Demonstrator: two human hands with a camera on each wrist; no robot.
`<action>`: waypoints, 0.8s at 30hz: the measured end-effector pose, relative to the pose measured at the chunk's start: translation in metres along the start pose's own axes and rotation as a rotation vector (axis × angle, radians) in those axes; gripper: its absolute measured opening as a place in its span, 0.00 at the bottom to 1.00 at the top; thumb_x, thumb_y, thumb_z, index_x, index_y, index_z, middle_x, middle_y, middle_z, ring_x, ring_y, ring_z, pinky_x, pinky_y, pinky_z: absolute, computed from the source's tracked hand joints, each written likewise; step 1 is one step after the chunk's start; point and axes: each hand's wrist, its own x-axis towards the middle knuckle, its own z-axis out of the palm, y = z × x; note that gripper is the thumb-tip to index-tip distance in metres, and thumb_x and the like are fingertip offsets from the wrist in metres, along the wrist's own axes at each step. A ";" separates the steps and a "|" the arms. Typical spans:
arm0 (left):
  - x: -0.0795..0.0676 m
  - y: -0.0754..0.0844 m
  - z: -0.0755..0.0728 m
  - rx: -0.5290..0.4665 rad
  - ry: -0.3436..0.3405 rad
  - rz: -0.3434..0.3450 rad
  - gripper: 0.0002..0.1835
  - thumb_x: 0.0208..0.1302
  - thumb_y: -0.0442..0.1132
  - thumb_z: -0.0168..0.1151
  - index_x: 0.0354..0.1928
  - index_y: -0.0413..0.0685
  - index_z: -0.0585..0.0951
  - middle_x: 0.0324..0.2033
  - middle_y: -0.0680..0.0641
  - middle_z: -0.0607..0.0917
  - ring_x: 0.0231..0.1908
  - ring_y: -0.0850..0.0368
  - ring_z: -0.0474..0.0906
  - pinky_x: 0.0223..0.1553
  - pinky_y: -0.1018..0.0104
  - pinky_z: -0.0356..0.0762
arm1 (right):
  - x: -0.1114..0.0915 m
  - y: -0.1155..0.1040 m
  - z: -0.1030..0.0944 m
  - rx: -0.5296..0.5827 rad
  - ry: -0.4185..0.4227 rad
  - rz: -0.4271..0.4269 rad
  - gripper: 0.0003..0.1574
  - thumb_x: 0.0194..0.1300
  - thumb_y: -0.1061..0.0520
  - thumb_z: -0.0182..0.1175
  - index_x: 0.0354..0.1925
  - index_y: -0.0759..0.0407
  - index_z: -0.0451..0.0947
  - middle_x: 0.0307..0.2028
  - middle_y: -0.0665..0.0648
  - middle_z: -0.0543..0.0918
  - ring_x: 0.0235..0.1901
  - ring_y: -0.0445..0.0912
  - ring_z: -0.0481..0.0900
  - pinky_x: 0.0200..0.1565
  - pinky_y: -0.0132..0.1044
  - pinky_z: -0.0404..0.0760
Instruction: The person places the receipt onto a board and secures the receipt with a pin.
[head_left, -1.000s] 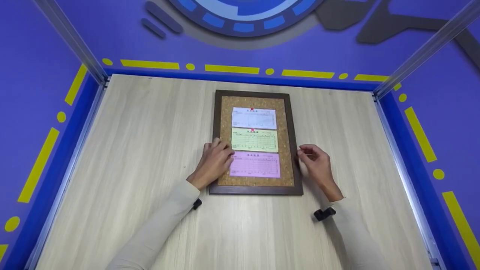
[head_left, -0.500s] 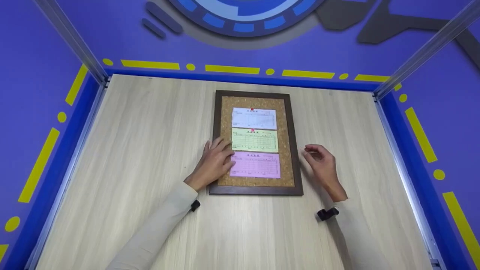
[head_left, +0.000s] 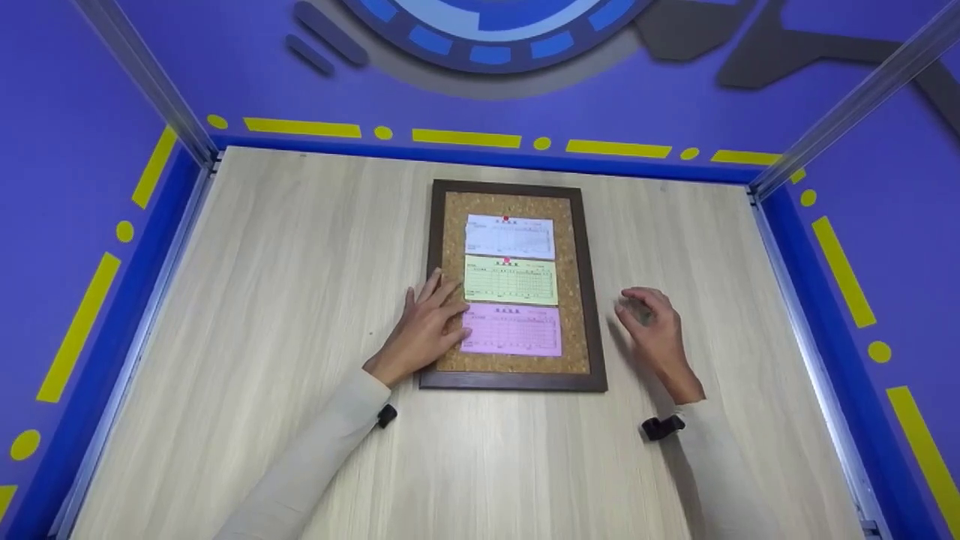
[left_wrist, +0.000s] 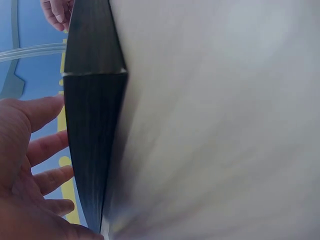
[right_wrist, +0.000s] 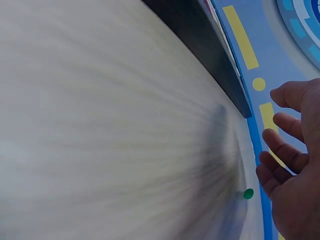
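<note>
A corkboard [head_left: 574,315] in a dark brown frame lies on the table. Three printed slips are on it in a column: a white slip [head_left: 510,238] with a red pushpin [head_left: 505,218] at its top, a yellow-green slip [head_left: 510,283] with a pinkish-red pushpin [head_left: 507,260], and a pink slip [head_left: 514,331]. My left hand [head_left: 426,327] lies across the board's left side, fingers spread, thumb and a fingertip touching the pink slip's left edge. To the right of the frame, my right hand [head_left: 655,334] hovers with loosely bent fingers. Under it, a small green round thing [right_wrist: 248,193] shows in the right wrist view.
The light wood table [head_left: 300,247] stretches around the board on all sides. Blue panels with yellow dashes [head_left: 466,139] wall in the back and both sides, joined by metal posts [head_left: 847,97].
My right hand has drawn away from the frame's right edge, moving right. My left hand has shifted slightly left and its fingers have spread more. Board and slips stay in place.
</note>
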 end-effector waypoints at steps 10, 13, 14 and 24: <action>-0.005 -0.004 0.000 -0.008 -0.026 0.007 0.29 0.73 0.49 0.75 0.70 0.44 0.84 0.84 0.41 0.66 0.87 0.33 0.43 0.75 0.14 0.40 | -0.001 0.008 -0.005 -0.030 -0.003 0.032 0.23 0.71 0.64 0.74 0.60 0.72 0.84 0.66 0.68 0.80 0.72 0.60 0.70 0.73 0.45 0.67; -0.006 -0.004 -0.001 -0.012 -0.030 0.008 0.30 0.72 0.50 0.75 0.70 0.44 0.84 0.84 0.42 0.65 0.87 0.33 0.42 0.75 0.14 0.40 | -0.002 0.010 -0.008 -0.047 -0.028 0.061 0.25 0.73 0.63 0.73 0.64 0.71 0.83 0.69 0.68 0.77 0.75 0.61 0.66 0.76 0.58 0.66; -0.006 -0.004 0.000 -0.015 -0.031 0.008 0.30 0.72 0.50 0.75 0.71 0.45 0.84 0.84 0.42 0.65 0.87 0.33 0.41 0.75 0.14 0.39 | -0.002 0.011 -0.008 -0.049 -0.030 0.066 0.25 0.73 0.63 0.72 0.64 0.70 0.82 0.70 0.68 0.76 0.76 0.61 0.65 0.76 0.59 0.66; -0.007 -0.007 0.002 -0.063 -0.030 0.000 0.30 0.71 0.50 0.76 0.71 0.46 0.84 0.85 0.44 0.64 0.87 0.35 0.39 0.77 0.17 0.34 | -0.005 0.020 -0.014 -0.081 -0.037 0.111 0.26 0.73 0.63 0.72 0.66 0.70 0.81 0.72 0.67 0.73 0.78 0.60 0.62 0.78 0.61 0.63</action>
